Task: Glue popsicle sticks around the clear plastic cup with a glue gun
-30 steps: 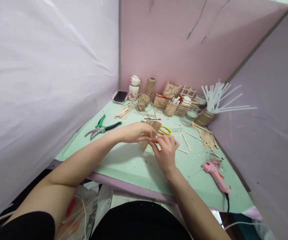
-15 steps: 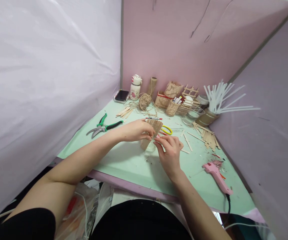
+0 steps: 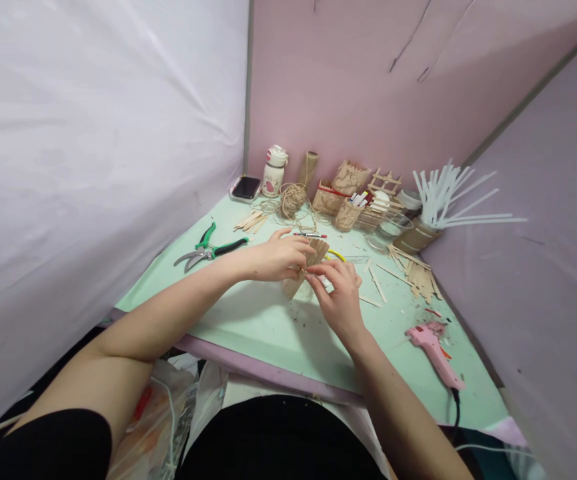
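A tilted craft piece made of flat wooden sticks (image 3: 293, 287) stands near the middle of the table, partly hidden by my hands. My left hand (image 3: 279, 259) reaches over it from the left, its fingers closed on the piece. My right hand (image 3: 339, 300) comes from the right, thumb and forefinger pinched together at the piece's near face, almost touching the left fingertips. Whatever small thing lies in that pinch is too small to tell. Below the piece shows something clear, like a plastic cup (image 3: 305, 293). Yellow-handled scissors (image 3: 337, 255) lie partly covered behind my right hand.
Green-handled pruning shears (image 3: 208, 252) lie at left. A pink glue gun (image 3: 433, 350) with its cord rests at right. Loose wooden sticks (image 3: 421, 277), a twine ball (image 3: 292, 200), a bottle (image 3: 273, 172), a phone (image 3: 245, 189) and a pot of white glue sticks (image 3: 421, 237) line the back.
My right fingertips have moved slightly up and left, nearer to my left fingers. My left fingers have shifted a little on the wooden piece. The whole view has moved slightly.
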`<state>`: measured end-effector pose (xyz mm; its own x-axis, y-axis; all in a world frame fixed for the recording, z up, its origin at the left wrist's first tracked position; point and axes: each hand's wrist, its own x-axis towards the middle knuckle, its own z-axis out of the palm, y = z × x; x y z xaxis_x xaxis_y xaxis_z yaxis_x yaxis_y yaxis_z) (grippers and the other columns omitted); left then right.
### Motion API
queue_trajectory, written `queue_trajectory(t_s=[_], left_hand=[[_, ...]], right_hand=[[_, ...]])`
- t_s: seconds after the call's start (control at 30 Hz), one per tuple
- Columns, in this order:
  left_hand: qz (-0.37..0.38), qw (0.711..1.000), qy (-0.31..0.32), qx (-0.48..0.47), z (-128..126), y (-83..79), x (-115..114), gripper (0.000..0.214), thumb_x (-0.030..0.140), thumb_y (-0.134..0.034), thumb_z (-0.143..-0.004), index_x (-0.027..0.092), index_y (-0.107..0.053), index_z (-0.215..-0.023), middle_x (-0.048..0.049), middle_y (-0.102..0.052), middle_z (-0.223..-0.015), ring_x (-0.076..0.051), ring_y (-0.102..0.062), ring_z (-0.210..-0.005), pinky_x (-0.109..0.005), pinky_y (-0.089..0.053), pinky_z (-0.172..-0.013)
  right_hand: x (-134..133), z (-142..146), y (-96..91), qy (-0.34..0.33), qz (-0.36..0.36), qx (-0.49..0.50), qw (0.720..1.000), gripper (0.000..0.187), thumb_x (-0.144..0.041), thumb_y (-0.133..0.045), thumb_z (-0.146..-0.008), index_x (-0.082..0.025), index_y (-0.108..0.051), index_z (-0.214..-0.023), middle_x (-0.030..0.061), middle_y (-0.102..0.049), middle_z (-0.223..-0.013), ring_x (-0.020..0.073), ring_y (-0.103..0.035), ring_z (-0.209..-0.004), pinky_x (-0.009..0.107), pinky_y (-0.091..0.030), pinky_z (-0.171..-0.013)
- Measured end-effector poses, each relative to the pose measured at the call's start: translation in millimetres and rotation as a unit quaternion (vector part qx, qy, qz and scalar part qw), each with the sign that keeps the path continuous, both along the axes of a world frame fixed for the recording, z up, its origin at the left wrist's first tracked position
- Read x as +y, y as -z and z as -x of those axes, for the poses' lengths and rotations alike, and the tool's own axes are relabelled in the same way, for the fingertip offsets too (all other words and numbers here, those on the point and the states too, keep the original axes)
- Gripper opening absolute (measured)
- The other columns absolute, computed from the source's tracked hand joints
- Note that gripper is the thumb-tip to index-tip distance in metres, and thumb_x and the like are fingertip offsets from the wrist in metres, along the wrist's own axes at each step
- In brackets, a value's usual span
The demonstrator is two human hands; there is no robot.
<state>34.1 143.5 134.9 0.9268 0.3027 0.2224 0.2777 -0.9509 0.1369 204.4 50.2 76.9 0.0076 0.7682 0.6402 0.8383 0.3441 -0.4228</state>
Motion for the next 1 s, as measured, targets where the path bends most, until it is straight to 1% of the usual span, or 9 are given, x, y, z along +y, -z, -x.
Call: queue_trajectory(t_s=[0.13,0.3,0.5,0.77,0.9,1.0], left_hand=[[-0.002,1.0,0.0,0.004,0,2.8,2,0.011,0.021,-0.062,-0.086,0.02,-0.072,-0.08,-0.0081,-0.064,-0.127,-0.027,-0.047,-0.129,-0.049,-0.024,-0.109],[-0.005,1.0,-0.005,0.001,-1,3.4,2,0.01,0.02,-0.063,-0.084,0.02,-0.072,-0.079,-0.008,-0.064,-0.126,-0.027,-0.049,-0.127,-0.048,-0.024,-0.108],[-0.012,1.0,0.002,0.0,-2,5.0,5,0.01,0.022,-0.065,-0.084,0.02,-0.072,-0.077,-0.0069,-0.065,-0.123,-0.026,-0.048,-0.127,-0.042,-0.027,-0.106],[0.013,1.0,0.003,0.001,-6,9.6,8,0.01,0.019,-0.064,-0.084,0.02,-0.07,-0.076,-0.0052,-0.066,-0.121,-0.024,-0.048,-0.128,-0.041,-0.025,-0.105],[0.024,1.0,-0.001,0.01,-4,4.3,6,0.012,0.018,-0.062,-0.083,0.02,-0.069,-0.074,-0.0039,-0.068,-0.116,-0.023,-0.05,-0.124,-0.04,-0.023,-0.105],[0.027,0.999,0.006,0.026,-3,-2.3,4,0.009,0.017,-0.062,-0.082,0.02,-0.07,-0.078,-0.0036,-0.068,-0.114,-0.022,-0.052,-0.12,-0.037,-0.025,-0.102]], right_hand=[[2,1,-0.8,-0.014,0.009,0.014,1.0,0.013,-0.032,-0.059,-0.093,-0.024,-0.069,-0.087,0.0015,-0.066,-0.09,0.0207,-0.052,-0.091,0.036,-0.03,-0.081],[3,1,-0.1,-0.017,0.004,0.014,1.0,0.015,-0.031,-0.058,-0.093,-0.024,-0.069,-0.085,0.0018,-0.067,-0.09,0.0208,-0.052,-0.089,0.036,-0.031,-0.081],[5,2,0.5,-0.016,-0.002,0.018,1.0,0.016,-0.031,-0.058,-0.093,-0.024,-0.069,-0.084,0.0018,-0.068,-0.087,0.0212,-0.052,-0.088,0.036,-0.031,-0.081],[6,1,1.2,-0.017,0.003,0.023,1.0,0.017,-0.033,-0.059,-0.093,-0.024,-0.069,-0.083,0.0018,-0.068,-0.086,0.0212,-0.052,-0.087,0.036,-0.032,-0.082],[5,0,2.4,-0.019,0.003,0.028,0.999,0.016,-0.033,-0.059,-0.093,-0.025,-0.071,-0.086,0.002,-0.069,-0.089,0.0214,-0.053,-0.09,0.037,-0.032,-0.084],[4,-1,4.3,-0.029,-0.006,0.027,0.999,0.016,-0.031,-0.058,-0.094,-0.027,-0.074,-0.091,0.0019,-0.071,-0.091,0.0221,-0.054,-0.094,0.039,-0.032,-0.086]])
